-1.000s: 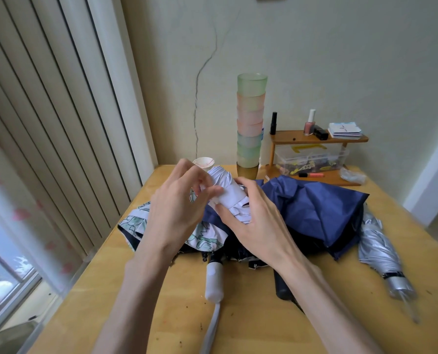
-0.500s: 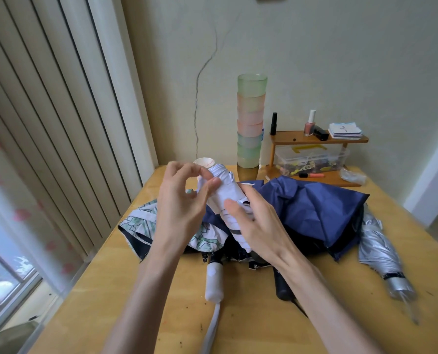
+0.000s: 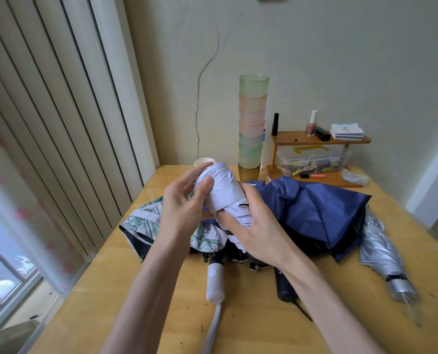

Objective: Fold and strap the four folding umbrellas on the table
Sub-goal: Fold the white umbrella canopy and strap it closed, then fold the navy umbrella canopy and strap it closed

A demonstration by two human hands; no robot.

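Gripping the white umbrella (image 3: 225, 191) with both hands.
Left hand (image 3: 184, 213) wraps its far end, right hand (image 3: 260, 235) clasps its middle; writing on the shelf cards (image 3: 346, 130) is unreadable.

The pale white umbrella (image 3: 223, 192) is rolled tight and raised above the table at frame centre, its tip tilted toward the upper left. Below it, left of centre, the leaf-print umbrella (image 3: 146, 222) sprawls loose. The navy umbrella (image 3: 314, 208) lies crumpled right of centre. The silver umbrella (image 3: 381, 249) lies loosely gathered at the right edge, with a black band near its lower end.
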